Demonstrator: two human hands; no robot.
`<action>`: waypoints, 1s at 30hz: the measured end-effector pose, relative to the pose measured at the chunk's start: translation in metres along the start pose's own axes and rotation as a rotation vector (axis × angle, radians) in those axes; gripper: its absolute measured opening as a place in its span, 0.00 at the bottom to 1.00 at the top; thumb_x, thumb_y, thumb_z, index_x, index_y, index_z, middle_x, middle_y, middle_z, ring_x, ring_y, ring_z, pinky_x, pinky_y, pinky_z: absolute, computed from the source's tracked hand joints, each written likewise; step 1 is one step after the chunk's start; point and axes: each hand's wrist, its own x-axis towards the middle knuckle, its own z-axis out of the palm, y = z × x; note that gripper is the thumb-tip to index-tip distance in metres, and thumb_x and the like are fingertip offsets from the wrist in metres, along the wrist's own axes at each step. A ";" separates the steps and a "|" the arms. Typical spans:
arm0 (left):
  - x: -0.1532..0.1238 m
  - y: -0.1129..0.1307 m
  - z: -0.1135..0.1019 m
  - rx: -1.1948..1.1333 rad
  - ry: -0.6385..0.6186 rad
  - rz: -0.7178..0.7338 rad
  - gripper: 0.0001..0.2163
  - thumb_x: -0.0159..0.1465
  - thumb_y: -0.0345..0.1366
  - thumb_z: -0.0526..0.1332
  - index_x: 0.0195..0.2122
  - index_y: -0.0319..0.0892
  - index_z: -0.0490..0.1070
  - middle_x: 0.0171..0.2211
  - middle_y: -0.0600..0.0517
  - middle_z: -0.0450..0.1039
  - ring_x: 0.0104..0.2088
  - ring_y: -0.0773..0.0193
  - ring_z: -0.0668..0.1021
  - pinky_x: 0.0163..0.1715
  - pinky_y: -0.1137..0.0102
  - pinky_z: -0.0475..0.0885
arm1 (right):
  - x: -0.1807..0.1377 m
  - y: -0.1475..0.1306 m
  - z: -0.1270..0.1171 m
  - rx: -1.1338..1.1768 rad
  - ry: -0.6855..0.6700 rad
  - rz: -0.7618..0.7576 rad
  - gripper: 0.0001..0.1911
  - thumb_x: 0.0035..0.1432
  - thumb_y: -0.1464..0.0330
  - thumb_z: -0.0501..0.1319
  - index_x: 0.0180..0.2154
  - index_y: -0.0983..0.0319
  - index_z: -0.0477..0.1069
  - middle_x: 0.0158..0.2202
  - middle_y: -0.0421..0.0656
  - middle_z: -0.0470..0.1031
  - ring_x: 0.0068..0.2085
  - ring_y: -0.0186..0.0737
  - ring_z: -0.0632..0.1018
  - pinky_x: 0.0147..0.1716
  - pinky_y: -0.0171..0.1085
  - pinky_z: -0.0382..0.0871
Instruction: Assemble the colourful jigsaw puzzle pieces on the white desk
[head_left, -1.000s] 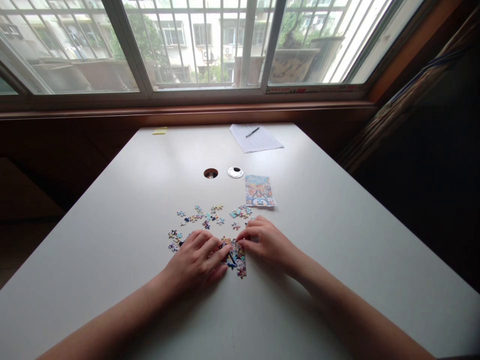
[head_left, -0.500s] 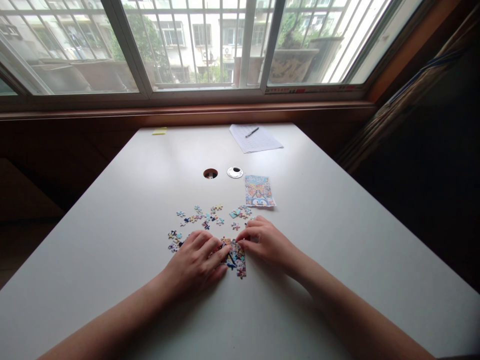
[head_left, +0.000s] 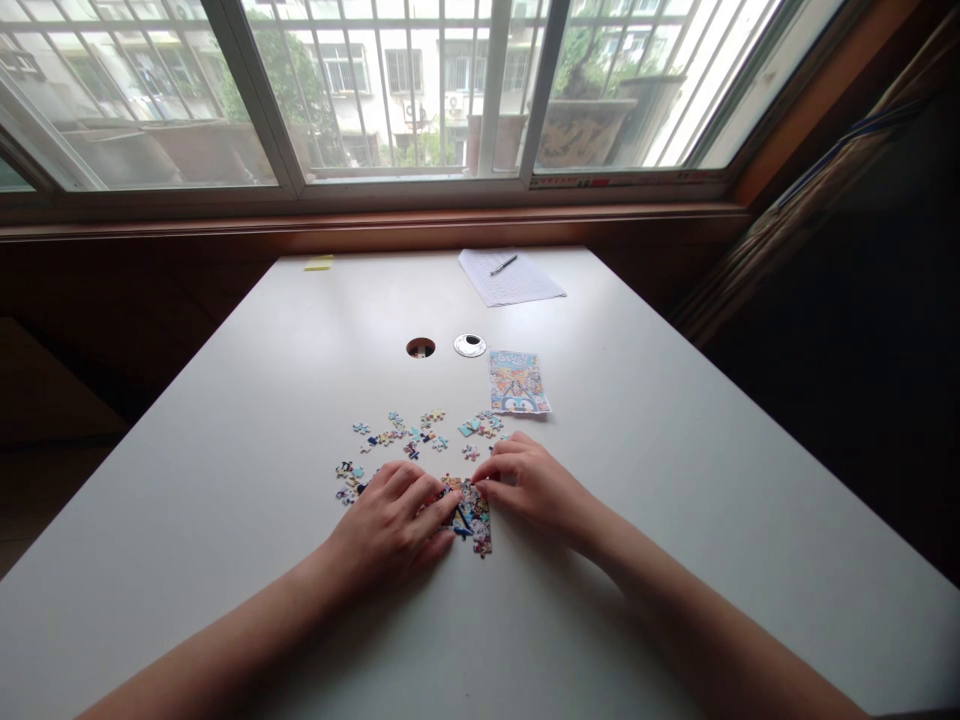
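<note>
A small joined block of puzzle pieces (head_left: 474, 518) lies on the white table (head_left: 637, 480) between my hands. My left hand (head_left: 394, 525) rests flat on its left edge, fingers stretched over it. The fingertips of my right hand (head_left: 529, 482) are curled and pressed together on the block's upper right corner; I cannot make out whether a piece is under them. Several loose puzzle pieces (head_left: 409, 437) lie scattered just beyond my hands. The colourful reference picture (head_left: 517, 381) lies farther back to the right.
A round cable hole (head_left: 421, 347) and its silver cap (head_left: 469, 345) are in the table's middle. A sheet of paper (head_left: 517, 282) with a pen (head_left: 504, 264) and a yellow sticky note (head_left: 319, 262) lie near the window. A dark wall is at the right.
</note>
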 end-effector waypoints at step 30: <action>0.000 0.000 0.001 0.017 -0.014 0.009 0.17 0.69 0.38 0.60 0.58 0.42 0.70 0.43 0.46 0.74 0.44 0.53 0.72 0.49 0.54 0.71 | -0.002 0.011 0.012 -0.105 0.123 -0.170 0.07 0.60 0.71 0.69 0.39 0.52 0.82 0.33 0.41 0.78 0.38 0.41 0.72 0.42 0.40 0.63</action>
